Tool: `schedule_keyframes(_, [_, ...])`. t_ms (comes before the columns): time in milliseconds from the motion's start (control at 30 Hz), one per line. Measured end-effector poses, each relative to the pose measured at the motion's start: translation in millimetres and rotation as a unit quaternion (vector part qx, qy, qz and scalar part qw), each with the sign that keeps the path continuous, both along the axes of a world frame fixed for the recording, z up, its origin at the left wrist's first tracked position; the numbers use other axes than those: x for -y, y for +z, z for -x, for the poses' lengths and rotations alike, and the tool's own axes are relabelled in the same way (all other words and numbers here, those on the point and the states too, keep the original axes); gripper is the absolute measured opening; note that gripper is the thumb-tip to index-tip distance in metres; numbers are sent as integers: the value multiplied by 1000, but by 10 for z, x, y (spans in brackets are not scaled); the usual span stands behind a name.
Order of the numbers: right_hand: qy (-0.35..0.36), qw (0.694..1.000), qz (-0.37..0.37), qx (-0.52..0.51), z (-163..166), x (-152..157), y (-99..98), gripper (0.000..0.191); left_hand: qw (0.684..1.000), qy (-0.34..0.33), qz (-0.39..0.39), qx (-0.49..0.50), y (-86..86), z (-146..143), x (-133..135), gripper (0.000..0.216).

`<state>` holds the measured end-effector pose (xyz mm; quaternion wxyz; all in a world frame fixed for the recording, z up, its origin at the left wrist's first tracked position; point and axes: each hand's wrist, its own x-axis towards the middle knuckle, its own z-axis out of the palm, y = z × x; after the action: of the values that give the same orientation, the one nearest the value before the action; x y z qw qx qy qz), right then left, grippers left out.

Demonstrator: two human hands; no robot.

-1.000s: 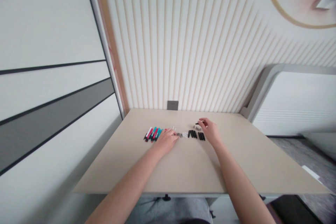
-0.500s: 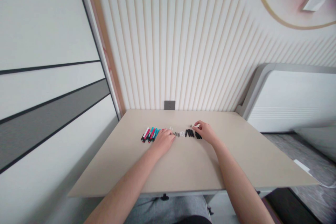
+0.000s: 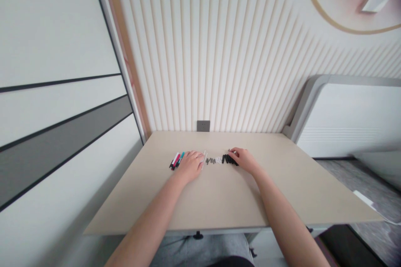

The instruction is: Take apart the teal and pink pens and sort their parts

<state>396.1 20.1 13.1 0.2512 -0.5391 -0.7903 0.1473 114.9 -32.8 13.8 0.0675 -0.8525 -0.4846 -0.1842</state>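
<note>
Watching the head cam from my end, and everything sits in one loose row across the 12 o'clock side of the beige tabletop [image 3: 131, 212]. My left hand [image 3: 190, 166] is palm down at 11 o'clock, fingers together, covering most of the coloured pens [image 3: 175, 160], so only a few red and teal ones peek out. Can't tell if it's actually gripping any. A thin clear stick [image 3: 204, 159] stands just past those fingers, then small grey and white bits [image 3: 214, 161], then black pens [image 3: 228, 159] at about 1 o'clock. My right hand [image 3: 246, 160] is on those, fingertips pinched together, but I can't tell if they're clamped on one. Nothing's crowding the row; a wall socket [image 3: 203, 125] sits past the far edge, white cabinet [image 3: 341, 121] at 2 o'clock.
</note>
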Motion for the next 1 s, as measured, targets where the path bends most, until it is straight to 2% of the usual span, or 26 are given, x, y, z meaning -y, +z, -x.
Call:
schedule_keyframes(300, [14,1000,-18,-1,77,66,37,34,1000,3,2,-14,-24,-143,46,23])
schedule_keyframes(467, [-31,999,-24,-2,42,39,49,36,1000,-5,-16,2,-57,-164,33,20])
schedule_keyframes(600, [-43,999,-22,9,35,20,33,35,999,-29,-26,-5,-81,-178,17,27])
schedule_keyframes(800, [2,1000,-19,14,151,69,11,33,999,-24,-10,-36,-74,-203,6,21])
schedule_keyframes(1000, [89,993,-76,26,272,107,-11,24,998,-9,-7,-55,-28,-237,38,21])
